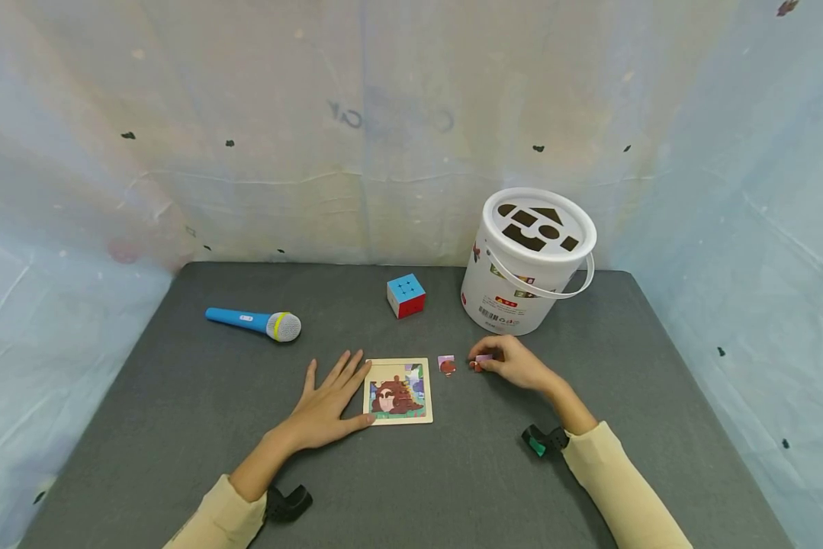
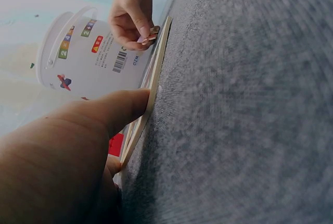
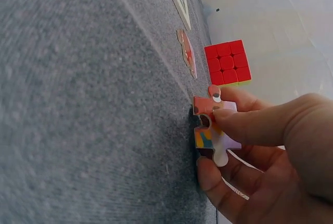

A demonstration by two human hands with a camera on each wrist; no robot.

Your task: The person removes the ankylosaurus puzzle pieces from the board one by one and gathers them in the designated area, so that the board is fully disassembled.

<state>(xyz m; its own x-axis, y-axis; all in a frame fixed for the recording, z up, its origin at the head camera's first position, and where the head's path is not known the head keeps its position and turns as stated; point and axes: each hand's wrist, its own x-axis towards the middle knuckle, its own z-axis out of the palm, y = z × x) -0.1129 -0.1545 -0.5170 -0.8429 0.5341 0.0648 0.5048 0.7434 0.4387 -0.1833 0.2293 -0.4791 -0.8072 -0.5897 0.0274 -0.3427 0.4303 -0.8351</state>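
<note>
My right hand (image 1: 514, 362) pinches a jigsaw piece (image 3: 225, 138) between thumb and fingers, just above the grey table. The piece is coloured lilac and reddish, with a little yellow and blue; the thumb covers part of it. Another loose jigsaw piece (image 1: 447, 366) lies between that hand and a square wooden jigsaw board (image 1: 429, 396). A brown-haired figure shows in the partly filled board, with pale wood bare near its upper left. My left hand (image 1: 323, 412) is spread flat at the board's left side, thumb (image 2: 127, 107) and fingertips touching its edge.
Behind the right hand stands a white bucket (image 1: 493, 293) with shaped holes in its lid and a hanging handle. A puzzle cube (image 1: 406, 297) sits beyond the board. To the far left lies a blue microphone (image 1: 246, 320). Plastic sheeting (image 1: 411, 152) closes off the back and sides.
</note>
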